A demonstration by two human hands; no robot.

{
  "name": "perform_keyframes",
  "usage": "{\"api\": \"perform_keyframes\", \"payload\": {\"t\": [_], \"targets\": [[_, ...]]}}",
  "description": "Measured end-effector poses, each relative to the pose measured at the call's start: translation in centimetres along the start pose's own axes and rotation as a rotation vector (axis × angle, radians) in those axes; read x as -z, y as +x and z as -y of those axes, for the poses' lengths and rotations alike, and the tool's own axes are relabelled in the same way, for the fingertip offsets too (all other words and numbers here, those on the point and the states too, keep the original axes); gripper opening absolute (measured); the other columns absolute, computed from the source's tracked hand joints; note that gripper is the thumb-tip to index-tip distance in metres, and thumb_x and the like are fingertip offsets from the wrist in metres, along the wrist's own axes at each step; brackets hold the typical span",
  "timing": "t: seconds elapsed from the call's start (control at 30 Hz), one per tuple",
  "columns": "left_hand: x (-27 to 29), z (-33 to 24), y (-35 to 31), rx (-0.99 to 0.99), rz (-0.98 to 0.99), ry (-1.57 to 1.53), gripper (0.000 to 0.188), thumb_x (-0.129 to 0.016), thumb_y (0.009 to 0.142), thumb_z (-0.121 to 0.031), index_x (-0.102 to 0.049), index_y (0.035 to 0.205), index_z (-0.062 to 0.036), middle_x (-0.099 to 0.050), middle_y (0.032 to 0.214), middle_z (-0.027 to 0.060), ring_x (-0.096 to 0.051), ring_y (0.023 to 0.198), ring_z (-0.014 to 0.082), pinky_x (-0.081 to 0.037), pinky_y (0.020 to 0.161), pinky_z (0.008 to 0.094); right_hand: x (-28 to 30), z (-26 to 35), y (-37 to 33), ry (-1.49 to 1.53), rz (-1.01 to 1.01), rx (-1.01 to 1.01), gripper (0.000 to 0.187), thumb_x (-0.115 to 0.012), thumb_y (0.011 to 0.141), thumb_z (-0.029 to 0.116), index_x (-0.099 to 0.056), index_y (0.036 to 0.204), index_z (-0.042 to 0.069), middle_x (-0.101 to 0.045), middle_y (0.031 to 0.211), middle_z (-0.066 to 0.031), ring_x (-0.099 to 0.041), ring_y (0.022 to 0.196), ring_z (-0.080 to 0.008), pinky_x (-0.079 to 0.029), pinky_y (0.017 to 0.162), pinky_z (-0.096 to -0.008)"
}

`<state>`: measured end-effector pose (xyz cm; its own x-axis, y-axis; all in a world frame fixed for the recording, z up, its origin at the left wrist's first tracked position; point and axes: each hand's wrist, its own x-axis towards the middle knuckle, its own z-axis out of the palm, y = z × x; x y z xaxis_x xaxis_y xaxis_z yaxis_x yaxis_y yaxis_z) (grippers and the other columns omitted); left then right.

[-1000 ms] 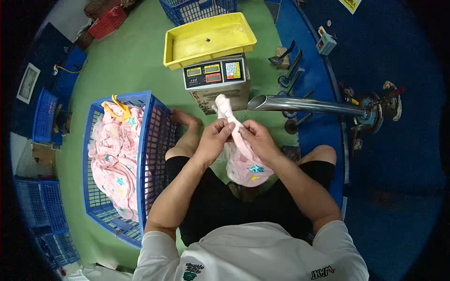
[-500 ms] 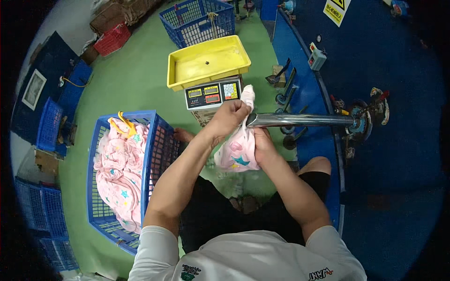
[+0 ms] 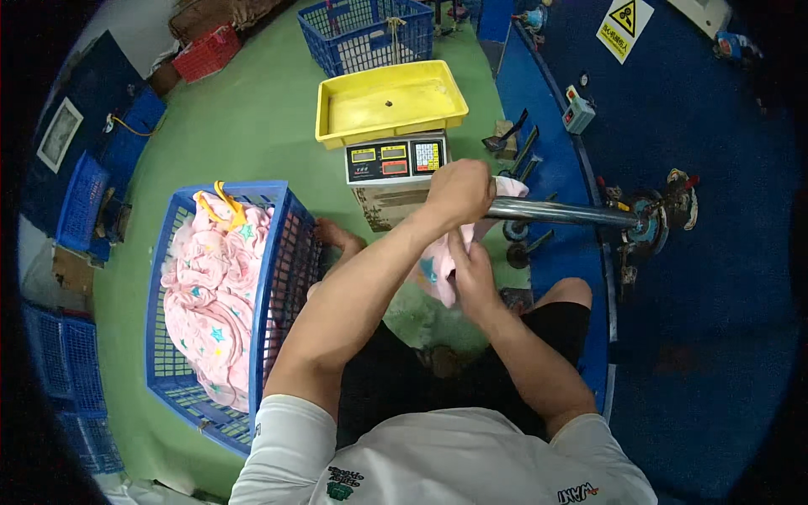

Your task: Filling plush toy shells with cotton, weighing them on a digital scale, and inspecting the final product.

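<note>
My left hand (image 3: 459,192) is closed around the near end of a horizontal shiny metal tube (image 3: 560,213), gripping the top of a small pink star-printed garment (image 3: 435,271) pulled over that end. Just below it, my right hand (image 3: 472,273) grips the hanging lower part of the same garment. The garment's upper end is hidden under my left hand.
A blue plastic basket (image 3: 276,252) piled with pink star-printed clothes (image 3: 210,295) stands at my left. A weighing scale (image 3: 396,158) with a yellow tray (image 3: 389,101) sits ahead on the green floor. More blue crates (image 3: 366,29) lie beyond. Blue machine platform (image 3: 690,278) at right.
Both hands rose from lap height with the pink garment and moved right to the metal tube; the garment now sits over the tube's end.
</note>
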<state>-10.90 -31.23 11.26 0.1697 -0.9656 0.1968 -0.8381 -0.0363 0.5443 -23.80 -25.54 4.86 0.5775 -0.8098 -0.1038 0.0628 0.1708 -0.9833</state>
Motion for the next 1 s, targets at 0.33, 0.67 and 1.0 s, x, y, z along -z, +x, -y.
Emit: {"api": "perform_keyframes", "payload": {"t": [0.33, 0.67, 1.0], "targets": [[0.3, -1.8, -1.5, -0.001, -0.182, -0.305, 0.020, -0.061, 0.090, -0.021, -0.066, 0.089, -0.0014, -0.069, 0.087, 0.0169, -0.063, 0.076, 0.0375, -0.050, 0.069, 0.0455, 10.3, 9.1, -1.9, 0.536, -0.203, -0.164, 0.053, -0.046, 0.104, 0.039, -0.058, 0.129, -0.006, -0.068, 0.119, -0.0213, -0.069, 0.101, -0.0267, -0.057, 0.086, -0.0355], [-5.4, 5.4, -12.2, 0.426, -0.087, -0.989, 0.049, -0.072, 0.091, -0.022, -0.055, 0.130, 0.0030, -0.063, 0.122, 0.0198, -0.062, 0.103, 0.0233, -0.051, 0.087, 0.0334, 18.8, 10.9, 0.7, -1.301, -0.494, 0.621, 0.038, -0.066, 0.091, 0.024, -0.061, 0.120, 0.000, -0.062, 0.123, -0.0165, -0.060, 0.109, -0.0335, -0.047, 0.095, -0.0391], [0.8, 3.5, -8.3, 0.389, -0.346, -1.042, 0.039, -0.073, 0.089, -0.010, -0.059, 0.123, 0.0022, -0.069, 0.104, 0.0162, -0.066, 0.075, 0.0164, -0.057, 0.063, 0.0257, 16.2, 10.5, 9.9, -1.165, -0.597, 0.475, 0.041, -0.055, 0.100, 0.040, -0.058, 0.088, 0.002, -0.067, 0.080, -0.0215, -0.062, 0.069, -0.0434, -0.046, 0.064, -0.0512]]}}
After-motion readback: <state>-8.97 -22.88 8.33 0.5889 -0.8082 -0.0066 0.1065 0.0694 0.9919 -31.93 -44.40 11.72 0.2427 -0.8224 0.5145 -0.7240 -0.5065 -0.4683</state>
